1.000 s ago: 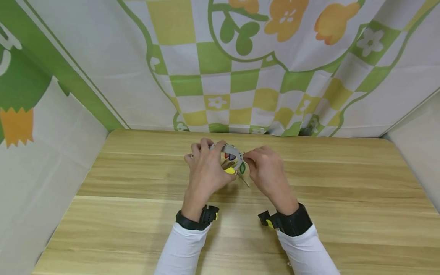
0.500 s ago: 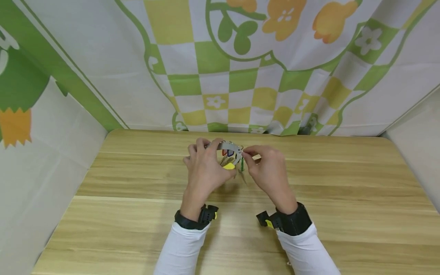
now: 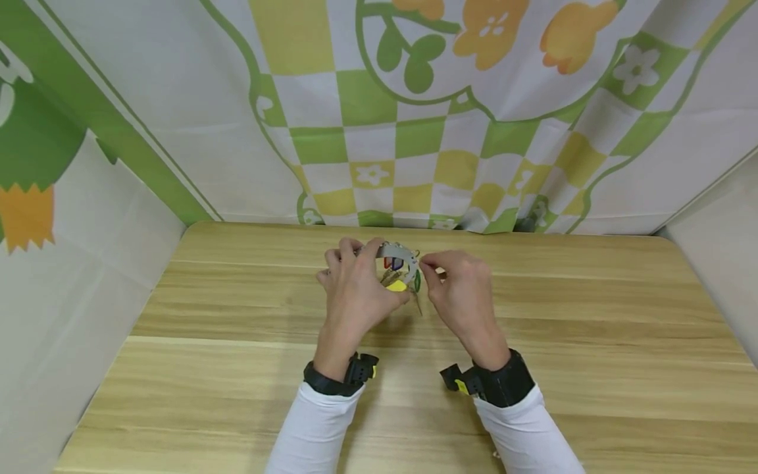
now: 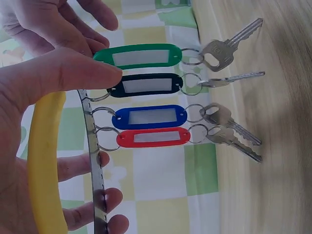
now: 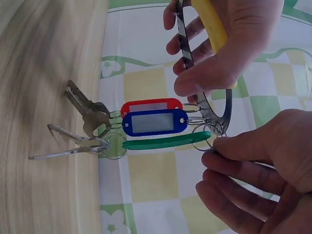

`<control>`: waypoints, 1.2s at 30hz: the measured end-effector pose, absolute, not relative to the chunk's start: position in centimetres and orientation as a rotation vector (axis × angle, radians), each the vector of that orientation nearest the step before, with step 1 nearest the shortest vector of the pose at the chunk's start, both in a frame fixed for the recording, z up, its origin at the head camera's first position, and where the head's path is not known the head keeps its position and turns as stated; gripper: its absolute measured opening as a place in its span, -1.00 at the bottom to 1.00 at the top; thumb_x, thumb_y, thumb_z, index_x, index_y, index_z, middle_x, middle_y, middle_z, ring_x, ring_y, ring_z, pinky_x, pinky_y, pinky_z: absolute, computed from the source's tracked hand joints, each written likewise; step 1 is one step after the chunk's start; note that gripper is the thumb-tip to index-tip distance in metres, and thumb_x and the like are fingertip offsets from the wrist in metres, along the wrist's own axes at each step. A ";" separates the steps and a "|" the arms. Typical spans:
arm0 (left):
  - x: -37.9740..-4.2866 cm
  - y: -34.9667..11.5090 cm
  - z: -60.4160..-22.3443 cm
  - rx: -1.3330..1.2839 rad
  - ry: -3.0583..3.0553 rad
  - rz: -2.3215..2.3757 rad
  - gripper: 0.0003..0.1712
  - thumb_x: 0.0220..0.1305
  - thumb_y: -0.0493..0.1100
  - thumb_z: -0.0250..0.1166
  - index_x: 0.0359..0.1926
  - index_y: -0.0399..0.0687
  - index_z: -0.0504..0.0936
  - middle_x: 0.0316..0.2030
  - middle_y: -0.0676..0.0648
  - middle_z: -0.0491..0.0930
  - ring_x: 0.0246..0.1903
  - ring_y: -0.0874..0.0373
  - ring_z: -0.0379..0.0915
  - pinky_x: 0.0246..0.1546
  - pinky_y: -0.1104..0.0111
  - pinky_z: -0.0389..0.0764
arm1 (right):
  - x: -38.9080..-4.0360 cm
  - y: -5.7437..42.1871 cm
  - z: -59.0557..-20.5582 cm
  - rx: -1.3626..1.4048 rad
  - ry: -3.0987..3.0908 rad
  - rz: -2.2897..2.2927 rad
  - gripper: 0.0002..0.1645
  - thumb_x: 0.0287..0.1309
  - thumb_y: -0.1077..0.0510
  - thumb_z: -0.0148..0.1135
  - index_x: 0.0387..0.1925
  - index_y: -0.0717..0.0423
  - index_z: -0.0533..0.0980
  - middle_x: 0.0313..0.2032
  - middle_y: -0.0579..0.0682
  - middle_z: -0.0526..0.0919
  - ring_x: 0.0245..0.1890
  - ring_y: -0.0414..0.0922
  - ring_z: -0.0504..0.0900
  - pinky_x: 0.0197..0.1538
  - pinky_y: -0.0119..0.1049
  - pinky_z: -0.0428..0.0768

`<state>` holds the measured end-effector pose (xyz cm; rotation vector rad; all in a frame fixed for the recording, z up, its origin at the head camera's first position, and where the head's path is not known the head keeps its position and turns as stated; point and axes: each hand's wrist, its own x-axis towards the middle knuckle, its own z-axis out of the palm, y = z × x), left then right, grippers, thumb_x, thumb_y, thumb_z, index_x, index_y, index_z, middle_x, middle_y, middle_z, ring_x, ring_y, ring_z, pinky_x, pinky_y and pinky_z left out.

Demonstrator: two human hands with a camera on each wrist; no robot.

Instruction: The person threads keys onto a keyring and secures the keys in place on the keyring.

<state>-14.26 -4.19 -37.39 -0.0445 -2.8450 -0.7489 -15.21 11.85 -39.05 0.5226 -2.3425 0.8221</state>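
My left hand grips a curved metal key holder with a yellow handle, fingers curled around its band. From the band hang several tags on split rings: a green tag, a black tag, a blue tag and a red tag. Each carries a metal key, such as the upper key below the green tag. At the holder's right end, thumb and forefinger of my right hand pinch the green tag's split ring; the contact point is partly hidden by the fingertips.
Beneath the hands lies a wooden tabletop. A checkered curtain hangs along its back edge, and a white panel stands at the left. A tiny pale object lies beside the right sleeve.
The green tag has swung edge-on and partly back, and the key below it has shifted left. My right fingertips have moved slightly up along the holder's end. The left hand keeps its grip.
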 end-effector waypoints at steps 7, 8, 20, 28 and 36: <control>-14.3 -4.2 -37.3 -0.078 -2.873 -0.705 0.01 -0.47 0.21 0.50 0.17 0.09 0.42 0.03 -0.18 0.26 0.01 -0.20 0.11 -0.22 -0.08 0.17 | -15.3 12.2 -39.1 0.619 -2.362 0.672 -0.95 -0.01 0.18 0.29 -0.44 0.04 0.65 -0.50 -0.11 0.62 -0.47 -0.15 0.55 -0.44 -0.30 0.43; -14.3 -4.3 -37.3 -0.084 -2.876 -0.706 0.00 -0.46 0.20 0.50 0.17 0.10 0.43 0.03 -0.18 0.26 0.01 -0.20 0.10 -0.22 -0.08 0.16 | -15.3 12.2 -39.1 0.635 -2.366 0.669 -0.95 0.00 0.19 0.29 -0.44 0.04 0.65 -0.50 -0.11 0.61 -0.47 -0.15 0.54 -0.45 -0.29 0.43; -14.4 -4.4 -37.4 -0.058 -2.855 -0.758 -0.03 -0.43 0.23 0.48 0.15 0.11 0.44 0.00 -0.16 0.27 -0.05 -0.15 0.15 -0.25 -0.05 0.20 | -15.3 12.3 -39.0 0.580 -2.412 0.858 -0.85 0.10 0.11 0.19 -0.33 0.04 0.63 -0.40 -0.10 0.63 -0.41 -0.21 0.59 -0.44 -0.44 0.45; -14.4 -4.4 -37.5 -0.032 -2.838 -0.778 -0.04 -0.43 0.22 0.48 0.15 0.10 0.45 -0.02 -0.15 0.28 -0.07 -0.15 0.15 -0.26 -0.06 0.21 | -15.3 11.9 -39.1 0.543 -2.374 0.854 -0.86 0.06 0.14 0.20 -0.36 0.05 0.64 -0.44 -0.09 0.65 -0.47 -0.25 0.59 -0.48 -0.43 0.44; -14.3 -4.5 -37.4 -0.058 -2.861 -0.736 -0.01 -0.46 0.23 0.49 0.15 0.10 0.44 0.01 -0.17 0.27 -0.04 -0.18 0.15 -0.24 -0.09 0.21 | -15.3 11.8 -39.1 0.598 -2.346 0.775 -0.90 0.05 0.19 0.22 -0.40 0.07 0.65 -0.46 -0.08 0.64 -0.48 -0.19 0.59 -0.41 -0.29 0.47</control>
